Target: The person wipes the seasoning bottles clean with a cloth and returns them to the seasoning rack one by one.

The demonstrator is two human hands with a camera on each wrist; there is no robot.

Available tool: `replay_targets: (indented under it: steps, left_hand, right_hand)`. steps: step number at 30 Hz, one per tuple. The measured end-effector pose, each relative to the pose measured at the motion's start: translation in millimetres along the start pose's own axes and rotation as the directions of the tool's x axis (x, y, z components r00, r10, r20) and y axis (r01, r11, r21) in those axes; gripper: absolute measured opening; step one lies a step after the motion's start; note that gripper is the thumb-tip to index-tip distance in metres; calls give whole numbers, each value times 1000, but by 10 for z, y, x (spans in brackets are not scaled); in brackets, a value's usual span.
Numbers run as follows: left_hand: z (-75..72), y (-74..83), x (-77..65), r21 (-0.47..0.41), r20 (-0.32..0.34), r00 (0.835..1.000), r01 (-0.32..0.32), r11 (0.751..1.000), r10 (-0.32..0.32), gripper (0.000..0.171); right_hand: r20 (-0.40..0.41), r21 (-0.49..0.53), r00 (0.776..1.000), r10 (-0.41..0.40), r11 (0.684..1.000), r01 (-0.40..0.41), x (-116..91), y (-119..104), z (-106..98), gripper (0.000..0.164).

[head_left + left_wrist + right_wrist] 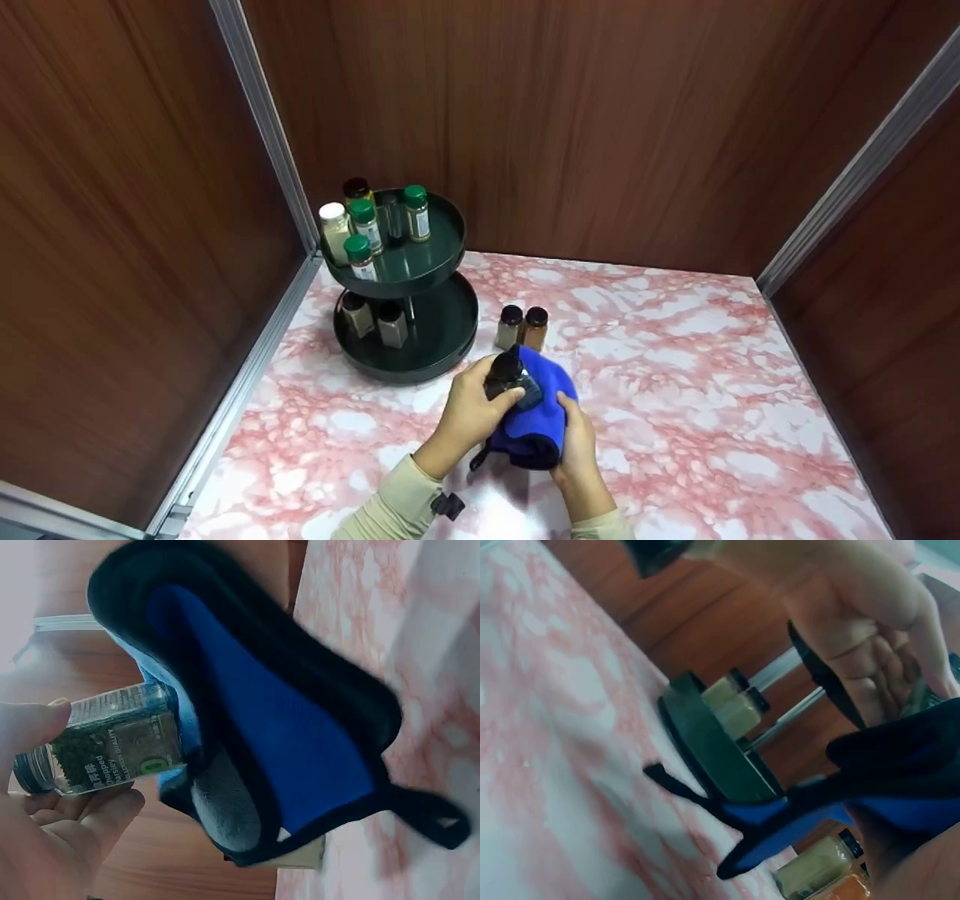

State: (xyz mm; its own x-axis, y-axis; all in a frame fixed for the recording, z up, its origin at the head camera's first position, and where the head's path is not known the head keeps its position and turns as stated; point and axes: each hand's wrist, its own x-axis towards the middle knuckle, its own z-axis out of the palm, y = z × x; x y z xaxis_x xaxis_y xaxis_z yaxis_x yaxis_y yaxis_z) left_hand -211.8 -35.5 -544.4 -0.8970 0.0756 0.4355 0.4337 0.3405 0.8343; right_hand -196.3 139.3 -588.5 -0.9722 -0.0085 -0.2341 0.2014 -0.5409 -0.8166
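My left hand [466, 406] grips a clear square spice jar [124, 739] by its black-capped end. Its label reads chopped parsley, and green flakes show through the side. The jar lies tilted, its base pressed against a blue cloth [546, 412] with black edging and a hanging loop. My right hand [579, 444] holds that cloth from the right, thumb over its front; the other fingers are hidden behind it. In the left wrist view the cloth [277, 720] is folded and gapes open, its edge meeting the jar's base.
Just beyond the hands stand two black-capped jars, one pale [509, 330] and one orange-brown [535, 331]. A dark green two-tier rack [431, 367] at left carries several jars above and two below. Wood-look panels [525, 135] enclose the marbled pink-and-white table [675, 390].
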Motion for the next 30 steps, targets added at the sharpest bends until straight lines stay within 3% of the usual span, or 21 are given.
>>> replay_targets:
  steps: [4, 14, 23, 30]
  left_hand:
    - [27, 20, 50, 60, -10, 1000, -22, 998, 22, 47]
    - [-33, -39, 192, 54, -69, 997, -30, 998, 34, 42]
    - [-154, -117, 304, 133, -66, 998, 15, 991, -6, 41]
    - [-317, -234, 433, 192, -95, 994, 63, 979, -45, 44]
  right_hand:
    - [-4, -15, 1000, 9, 1000, -9, -48, 3, -23, 50]
    - [-33, -104, 999, -41, 994, 37, -111, -62, -59, 49]
    - [-58, -295, 996, -65, 955, 46, -122, -97, -123, 52]
    - [-62, -307, 995, -80, 950, 57, -118, -107, -193, 49]
